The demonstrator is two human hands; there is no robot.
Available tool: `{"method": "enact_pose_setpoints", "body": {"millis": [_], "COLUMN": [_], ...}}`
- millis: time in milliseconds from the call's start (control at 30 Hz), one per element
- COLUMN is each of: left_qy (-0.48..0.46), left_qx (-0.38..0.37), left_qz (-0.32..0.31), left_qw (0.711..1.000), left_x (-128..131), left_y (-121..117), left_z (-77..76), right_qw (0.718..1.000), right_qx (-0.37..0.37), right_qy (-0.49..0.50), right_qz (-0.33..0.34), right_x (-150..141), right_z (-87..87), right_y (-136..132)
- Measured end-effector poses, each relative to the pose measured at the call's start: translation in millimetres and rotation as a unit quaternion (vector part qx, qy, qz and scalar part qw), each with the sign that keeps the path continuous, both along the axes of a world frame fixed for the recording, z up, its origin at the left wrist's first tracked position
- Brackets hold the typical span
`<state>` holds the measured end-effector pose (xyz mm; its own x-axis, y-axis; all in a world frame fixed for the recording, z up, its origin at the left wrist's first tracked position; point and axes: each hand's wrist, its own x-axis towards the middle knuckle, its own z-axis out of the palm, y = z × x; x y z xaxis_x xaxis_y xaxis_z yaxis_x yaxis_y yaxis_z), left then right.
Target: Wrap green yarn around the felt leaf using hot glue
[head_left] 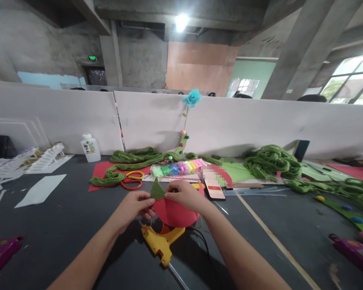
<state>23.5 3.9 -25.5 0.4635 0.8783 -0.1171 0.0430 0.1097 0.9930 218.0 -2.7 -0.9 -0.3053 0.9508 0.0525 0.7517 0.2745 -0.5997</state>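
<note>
A small dark green pointed piece (157, 190), shaped like a leaf and with a yarn-like surface, is held at the centre of the view. My left hand (139, 205) pinches its left edge between thumb and fingers. On the opposite side, my right hand (183, 195) grips its lower right edge with the fingertips. Below and behind my right hand is a rounded red sheet (177, 213), partly covered by the hand; whether it is attached to the green piece I cannot tell. A yellow glue gun (161, 242) lies just beneath, nearest the left hand.
Red-and-yellow scissors (132, 180), bundled green yarn (272, 161), coloured clay packets (180, 167) and a phone (214, 187) lie beyond my hands. A white bottle (90, 148) stands back left. Purple tools (6, 255) sit at both sides. A dark cable runs by the glue gun.
</note>
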Motion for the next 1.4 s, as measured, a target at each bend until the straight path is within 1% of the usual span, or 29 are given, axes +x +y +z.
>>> {"method": "enact_pose_setpoints", "body": {"millis": [100, 167, 267, 400, 467, 567, 600, 633, 667, 700, 767, 800, 833, 867, 900, 933, 967, 1033, 1100, 1133, 1200, 1233, 1300, 1367, 1400], "left_qy": [-0.001, -0.002, 0.0, -0.012, -0.024, -0.038, -0.04, -0.04, -0.038, -0.035, -0.026, -0.022, -0.018, -0.015, -0.013, -0.012, -0.012, -0.014, -0.019, -0.023, -0.031, -0.035, -0.043, -0.05, -0.052], "left_qx": [0.004, 0.012, 0.023, 0.026, 0.02, 0.006, 0.0, -0.005, -0.009, -0.013, -0.016, -0.016, -0.015, -0.013, -0.01, -0.008, -0.005, -0.002, -0.001, -0.002, -0.003, -0.003, -0.002, -0.002, -0.002], "left_qz": [0.04, 0.08, 0.157, 0.245, 0.267, 0.277, 0.276, 0.273, 0.27, 0.266, 0.26, 0.258, 0.256, 0.256, 0.256, 0.256, 0.256, 0.257, 0.258, 0.257, 0.255, 0.256, 0.261, 0.267, 0.268], "left_qw": [0.999, 0.997, 0.987, 0.969, 0.963, 0.96, 0.96, 0.961, 0.962, 0.963, 0.965, 0.966, 0.966, 0.967, 0.967, 0.967, 0.967, 0.966, 0.966, 0.966, 0.966, 0.966, 0.964, 0.962, 0.962], "left_x": [0.1, -1.1, -9.2, -24.0, -27.0, -24.2, -22.3, -20.5, -18.8, -17.6, -16.8, -17.2, -17.9, -18.9, -19.9, -21.0, -22.0, -23.5, -24.8, -25.4, -27.2, -28.3, -30.6, -31.8, -31.8], "left_y": [3.5, 7.1, 14.9, 27.4, 31.7, 32.9, 32.3, 31.5, 30.6, 30.0, 29.6, 29.8, 30.3, 30.8, 31.4, 31.7, 31.8, 31.3, 30.4, 30.0, 30.1, 30.6, 32.0, 32.8, 32.5], "left_z": [-9.3, -14.4, -20.5, -29.7, -34.1, -38.4, -39.1, -39.4, -39.5, -39.5, -39.1, -39.0, -38.9, -38.7, -38.4, -37.8, -36.8, -33.7, -29.5, -27.4, -23.6, -22.2, -20.3, -19.0, -18.3], "right_qw": [1.0, 0.999, 0.998, 0.999, 0.997, 0.982, 0.977, 0.975, 0.976, 0.98, 0.988, 0.988, 0.977, 0.962, 0.944, 0.93, 0.924, 0.92, 0.92, 0.921, 0.928, 0.938, 0.956, 0.961, 0.964], "right_qx": [0.015, 0.028, 0.031, 0.015, 0.026, 0.077, 0.094, 0.108, 0.113, 0.11, 0.075, 0.048, 0.031, 0.029, 0.021, 0.01, 0.002, -0.011, -0.018, -0.021, -0.036, -0.056, -0.115, -0.161, -0.171], "right_qy": [0.003, 0.012, 0.026, 0.013, -0.016, -0.074, -0.092, -0.106, -0.117, -0.124, -0.134, -0.142, -0.185, -0.229, -0.277, -0.316, -0.34, -0.359, -0.361, -0.358, -0.322, -0.275, -0.164, -0.062, -0.021], "right_qz": [-0.012, -0.029, -0.043, -0.043, -0.077, -0.155, -0.166, -0.162, -0.143, -0.11, -0.02, 0.038, 0.102, 0.147, 0.175, 0.185, 0.176, 0.157, 0.149, 0.156, 0.183, 0.205, 0.214, 0.215, 0.204], "right_x": [-5.2, -6.0, 1.2, 22.9, 33.7, 42.7, 42.6, 40.9, 37.3, 32.0, 16.9, 7.7, -2.1, -12.0, -21.7, -30.7, -38.6, -49.7, -53.2, -51.9, -43.3, -36.7, -21.2, -7.0, -1.7], "right_z": [-7.1, -7.9, -1.9, 9.0, 10.5, 9.5, 9.3, 9.6, 10.1, 10.8, 10.6, 8.9, 5.6, 0.8, -5.5, -12.7, -20.1, -32.9, -38.7, -37.9, -28.7, -20.9, -2.1, 15.5, 22.2], "right_y": [5.6, 7.5, 6.6, 5.4, 8.7, 15.1, 15.5, 14.3, 11.1, 5.9, -9.2, -17.8, -26.0, -33.2, -38.6, -42.2, -43.9, -43.1, -39.5, -37.5, -34.0, -32.4, -29.2, -26.0, -24.6]}}
